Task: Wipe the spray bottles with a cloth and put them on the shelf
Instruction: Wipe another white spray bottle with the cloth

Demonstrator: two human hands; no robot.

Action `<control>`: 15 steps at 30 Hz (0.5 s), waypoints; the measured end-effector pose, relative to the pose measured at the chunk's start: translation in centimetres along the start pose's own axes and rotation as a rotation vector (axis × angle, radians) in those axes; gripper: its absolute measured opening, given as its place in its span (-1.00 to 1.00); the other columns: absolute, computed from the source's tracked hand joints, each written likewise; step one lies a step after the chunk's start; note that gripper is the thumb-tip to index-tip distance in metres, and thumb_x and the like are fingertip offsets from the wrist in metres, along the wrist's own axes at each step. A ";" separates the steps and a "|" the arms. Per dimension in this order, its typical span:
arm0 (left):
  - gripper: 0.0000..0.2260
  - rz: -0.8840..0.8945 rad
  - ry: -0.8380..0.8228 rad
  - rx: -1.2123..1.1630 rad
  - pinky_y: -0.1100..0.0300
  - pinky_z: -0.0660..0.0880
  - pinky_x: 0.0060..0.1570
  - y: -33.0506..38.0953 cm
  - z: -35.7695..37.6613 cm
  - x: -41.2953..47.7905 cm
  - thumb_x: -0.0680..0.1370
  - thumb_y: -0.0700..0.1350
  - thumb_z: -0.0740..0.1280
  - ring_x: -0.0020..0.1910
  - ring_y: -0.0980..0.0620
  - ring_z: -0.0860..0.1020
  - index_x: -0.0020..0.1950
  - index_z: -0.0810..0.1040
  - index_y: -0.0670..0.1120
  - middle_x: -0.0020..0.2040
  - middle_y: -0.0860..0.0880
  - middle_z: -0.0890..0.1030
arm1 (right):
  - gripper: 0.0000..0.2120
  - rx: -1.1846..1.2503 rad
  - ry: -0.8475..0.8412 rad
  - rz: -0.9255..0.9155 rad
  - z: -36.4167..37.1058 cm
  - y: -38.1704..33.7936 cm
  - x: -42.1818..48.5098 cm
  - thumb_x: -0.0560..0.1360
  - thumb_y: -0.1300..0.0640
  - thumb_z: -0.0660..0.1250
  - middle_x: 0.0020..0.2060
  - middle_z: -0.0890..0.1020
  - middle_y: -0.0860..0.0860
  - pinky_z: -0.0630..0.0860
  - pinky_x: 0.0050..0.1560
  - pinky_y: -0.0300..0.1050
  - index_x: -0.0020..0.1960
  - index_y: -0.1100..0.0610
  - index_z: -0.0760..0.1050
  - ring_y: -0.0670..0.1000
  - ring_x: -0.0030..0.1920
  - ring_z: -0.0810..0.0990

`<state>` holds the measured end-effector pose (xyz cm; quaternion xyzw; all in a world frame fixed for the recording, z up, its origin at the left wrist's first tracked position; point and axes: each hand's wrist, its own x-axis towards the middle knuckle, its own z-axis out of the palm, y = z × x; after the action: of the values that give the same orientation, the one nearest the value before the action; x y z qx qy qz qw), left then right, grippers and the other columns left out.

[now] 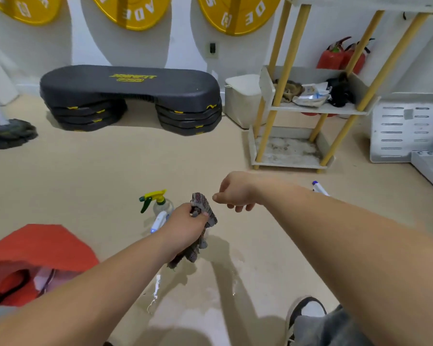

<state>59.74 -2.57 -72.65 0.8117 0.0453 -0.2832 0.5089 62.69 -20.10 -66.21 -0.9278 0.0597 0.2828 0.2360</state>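
Observation:
My left hand [185,227] grips a grey patterned cloth [203,208] that hangs down above the beige floor. My right hand [233,192] hovers just right of the cloth, fingers loosely curled, holding nothing. A clear spray bottle with a yellow-green trigger head [158,202] stands on the floor just left of my left hand. In front of it is a white and blue spray head [158,221], partly hidden by that hand. Another white and blue spray head [319,188] peeks out behind my right forearm. The shelf [318,109] with yellow posts stands at the far right.
The shelf's middle tier holds rags and packets; its bottom tier [288,151] is bare and stained. A black aerobic step [130,96], a mop [10,132], a white bin [243,98], red extinguishers [335,58], an orange bag [35,250] and a grey metal unit [408,131] surround the floor. My shoe [305,310] is near.

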 end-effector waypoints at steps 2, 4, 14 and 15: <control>-0.82 -0.022 -0.009 0.139 -0.11 0.71 -0.18 -1.6 -1.2 0.8 0.63 0.00 0.27 -0.24 -0.16 0.75 0.11 0.54 -0.08 0.01 -0.18 0.70 | -0.66 -0.029 -0.020 0.008 2.1 0.3 1.2 0.62 -0.08 0.27 -0.07 0.73 0.13 0.71 0.00 0.09 0.13 0.18 0.61 0.11 -0.08 0.75; -0.79 -0.069 0.017 0.317 -0.01 0.68 -0.19 -3.2 -2.7 2.0 0.61 -0.03 0.26 -0.27 -0.09 0.70 0.12 0.55 -0.14 0.19 -0.23 0.65 | -0.72 -0.126 -0.078 0.038 3.5 0.8 2.4 0.61 -0.04 0.28 -0.17 0.71 0.08 0.67 -0.06 0.00 -0.01 0.17 0.60 0.07 -0.20 0.72; -0.60 -0.324 0.126 0.605 0.13 0.57 -0.08 -10.9 -6.2 6.8 0.55 0.27 0.23 -0.09 -0.01 0.65 0.02 0.58 -0.05 -0.10 -0.02 0.65 | -0.62 0.005 -0.179 -0.011 5.4 -2.5 7.8 0.64 -0.06 0.27 -0.04 0.74 0.10 0.67 0.13 0.14 0.18 0.24 0.60 0.10 -0.04 0.76; -0.53 -0.325 0.171 0.644 0.12 0.59 -0.02 -11.6 -6.3 7.5 0.54 0.37 0.19 -0.12 0.00 0.66 -0.07 0.58 -0.02 -0.14 0.00 0.67 | -0.62 -0.010 -0.193 -0.004 5.8 -2.5 8.3 0.63 -0.06 0.27 -0.03 0.74 0.10 0.67 0.13 0.12 0.19 0.23 0.61 0.10 -0.03 0.76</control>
<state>64.40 6.72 -83.66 0.9330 0.1246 -0.2914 0.1703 67.39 -14.98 -74.01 -0.8975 0.0333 0.3706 0.2368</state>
